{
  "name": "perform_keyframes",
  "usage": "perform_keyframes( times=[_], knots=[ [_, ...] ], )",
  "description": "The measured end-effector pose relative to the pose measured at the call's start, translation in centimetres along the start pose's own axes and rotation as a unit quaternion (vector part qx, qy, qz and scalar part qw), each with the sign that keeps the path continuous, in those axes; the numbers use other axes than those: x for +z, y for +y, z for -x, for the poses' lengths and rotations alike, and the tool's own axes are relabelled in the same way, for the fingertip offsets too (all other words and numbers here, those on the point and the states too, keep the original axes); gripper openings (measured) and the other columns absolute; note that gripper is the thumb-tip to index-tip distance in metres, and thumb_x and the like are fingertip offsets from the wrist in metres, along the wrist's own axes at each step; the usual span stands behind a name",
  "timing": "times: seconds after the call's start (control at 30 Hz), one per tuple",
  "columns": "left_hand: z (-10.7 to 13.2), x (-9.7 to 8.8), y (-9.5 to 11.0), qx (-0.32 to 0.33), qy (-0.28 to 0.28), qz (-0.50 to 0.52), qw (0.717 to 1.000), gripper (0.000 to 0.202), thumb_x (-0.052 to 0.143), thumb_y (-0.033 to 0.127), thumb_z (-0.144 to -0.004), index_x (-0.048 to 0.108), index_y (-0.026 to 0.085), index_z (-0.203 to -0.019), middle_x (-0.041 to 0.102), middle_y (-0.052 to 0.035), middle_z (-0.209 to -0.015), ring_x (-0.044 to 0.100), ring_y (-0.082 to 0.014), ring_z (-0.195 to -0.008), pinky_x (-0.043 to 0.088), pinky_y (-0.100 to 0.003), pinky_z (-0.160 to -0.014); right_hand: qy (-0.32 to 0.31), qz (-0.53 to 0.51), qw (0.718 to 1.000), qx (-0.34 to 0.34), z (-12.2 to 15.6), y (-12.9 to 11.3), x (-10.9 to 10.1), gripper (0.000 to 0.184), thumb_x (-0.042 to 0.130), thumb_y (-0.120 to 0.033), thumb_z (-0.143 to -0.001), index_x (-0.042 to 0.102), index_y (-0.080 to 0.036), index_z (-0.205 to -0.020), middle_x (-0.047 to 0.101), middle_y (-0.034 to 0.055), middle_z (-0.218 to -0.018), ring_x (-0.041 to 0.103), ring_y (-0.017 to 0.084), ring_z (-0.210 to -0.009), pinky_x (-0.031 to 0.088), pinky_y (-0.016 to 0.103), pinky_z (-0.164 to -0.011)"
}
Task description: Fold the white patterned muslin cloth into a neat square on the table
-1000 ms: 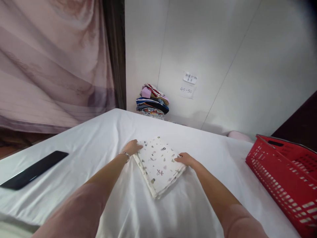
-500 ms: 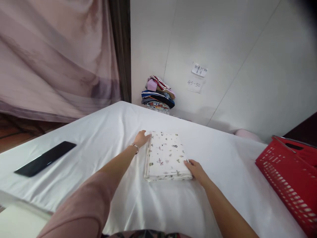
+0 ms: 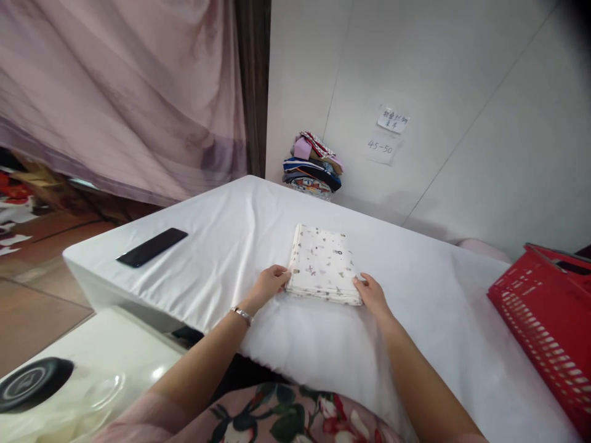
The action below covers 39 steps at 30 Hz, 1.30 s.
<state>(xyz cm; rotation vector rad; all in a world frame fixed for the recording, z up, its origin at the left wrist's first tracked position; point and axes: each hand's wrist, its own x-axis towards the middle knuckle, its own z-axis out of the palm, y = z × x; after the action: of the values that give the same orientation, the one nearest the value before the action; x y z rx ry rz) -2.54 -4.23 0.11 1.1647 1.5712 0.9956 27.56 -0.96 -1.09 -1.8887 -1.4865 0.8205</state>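
A folded white cloth with small printed motifs (image 3: 323,264) lies flat on the white-covered table (image 3: 231,246). My left hand (image 3: 270,284) rests at the cloth's near left corner, fingers curled onto its edge. My right hand (image 3: 372,294) is at the near right corner, fingertips pinching the edge. Both forearms reach forward from the bottom of the view; a bracelet sits on my left wrist.
A black phone (image 3: 152,247) lies near the table's left edge. A red plastic basket (image 3: 545,320) stands at the right. A stack of folded colourful clothes (image 3: 313,163) sits against the wall, below two paper notes (image 3: 388,132). A pink curtain hangs left.
The cloth was turned square to me. My left hand slid from its far left corner down to the near left corner; the right stayed at the near right corner. The view pulled back.
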Motion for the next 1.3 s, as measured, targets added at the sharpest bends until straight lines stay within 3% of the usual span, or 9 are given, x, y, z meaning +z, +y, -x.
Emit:
perform_keyframes(
  times=[0.1,0.17,0.27,0.4,0.57,0.77,1.03,1.3],
  knots=[
    [1.1,0.1,-0.6,0.02,0.017,-0.016,1.0,0.021,0.056,0.037,-0.072,0.06,0.018,-0.08,0.062,0.0,-0.067,0.059,-0.0129,-0.064,0.048,-0.023,-0.058,0.077,0.039,0.987,-0.133,1.6,0.0,0.5,0.042,0.044,-0.04,-0.084,0.057,-0.016,-0.116,0.058,0.0114,-0.117,0.053,0.023,-0.105,0.043,0.033,-0.087],
    [1.4,0.2,-1.0,0.027,0.024,-0.028,0.999,0.016,0.054,0.034,-0.074,0.059,0.019,-0.077,0.061,0.0009,-0.063,0.057,-0.0122,-0.06,0.047,-0.024,-0.058,0.085,0.032,0.968,-0.234,2.7,-0.7,1.3,0.033,0.043,-0.035,-0.085,0.062,-0.018,-0.107,0.059,0.0104,-0.116,0.051,0.023,-0.109,0.042,0.035,-0.09],
    [1.6,0.4,-1.3,0.02,0.027,-0.023,0.999,0.012,0.054,0.03,-0.075,0.058,0.019,-0.076,0.061,0.0013,-0.063,0.056,-0.0114,-0.056,0.047,-0.024,-0.057,0.029,0.018,0.935,-0.353,4.2,-2.8,3.3,0.023,0.047,-0.029,-0.085,0.066,-0.02,-0.096,0.064,0.0076,-0.101,0.055,0.021,-0.099,0.042,0.035,-0.089],
    [1.9,0.4,-1.5,0.009,0.025,0.023,0.999,0.012,0.056,0.031,-0.074,0.057,0.019,-0.076,0.062,0.0007,-0.062,0.058,-0.0127,-0.06,0.048,-0.024,-0.057,-0.035,0.036,0.894,-0.446,4.8,-6.4,6.5,0.018,0.052,-0.025,-0.085,0.068,-0.022,-0.091,0.066,0.0044,-0.092,0.057,0.018,-0.09,0.043,0.033,-0.084],
    [2.3,0.2,-1.7,0.021,0.01,0.009,1.0,0.014,0.055,0.032,-0.075,0.058,0.019,-0.076,0.06,0.0015,-0.06,0.056,-0.0118,-0.056,0.047,-0.025,-0.058,-0.049,0.099,0.882,-0.458,4.4,-8.3,9.1,0.014,0.056,-0.022,-0.083,0.069,-0.022,-0.09,0.065,0.0038,-0.089,0.056,0.018,-0.088,0.042,0.032,-0.081],
    [2.9,0.1,-2.0,0.06,0.01,-0.046,0.997,0.021,0.058,0.04,-0.073,0.057,0.021,-0.081,0.062,0.0015,-0.068,0.057,-0.0131,-0.061,0.044,-0.024,-0.057,-0.051,0.097,0.875,-0.471,4.6,-7.4,9.5,0.014,0.057,-0.024,-0.084,0.068,-0.023,-0.093,0.065,0.004,-0.091,0.055,0.019,-0.088,0.042,0.032,-0.08],
    [3.1,0.4,-2.0,0.052,0.03,-0.095,0.994,0.023,0.057,0.042,-0.073,0.058,0.021,-0.083,0.064,0.0008,-0.071,0.056,-0.0137,-0.062,0.039,-0.025,-0.056,-0.022,-0.007,0.908,-0.419,4.8,-7.3,9.8,0.023,0.045,-0.027,-0.09,0.067,-0.022,-0.085,0.065,0.005,-0.086,0.057,0.018,-0.085,0.044,0.032,-0.079],
    [3.2,0.4,-1.7,0.07,0.035,-0.102,0.992,0.019,0.054,0.04,-0.075,0.058,0.022,-0.078,0.063,0.0016,-0.069,0.055,-0.0137,-0.062,0.038,-0.025,-0.057,-0.027,0.102,0.873,-0.476,5.2,-7.5,10.1,0.016,0.051,-0.024,-0.087,0.066,-0.022,-0.091,0.064,0.0056,-0.089,0.055,0.02,-0.086,0.041,0.034,-0.078]
  ],
)
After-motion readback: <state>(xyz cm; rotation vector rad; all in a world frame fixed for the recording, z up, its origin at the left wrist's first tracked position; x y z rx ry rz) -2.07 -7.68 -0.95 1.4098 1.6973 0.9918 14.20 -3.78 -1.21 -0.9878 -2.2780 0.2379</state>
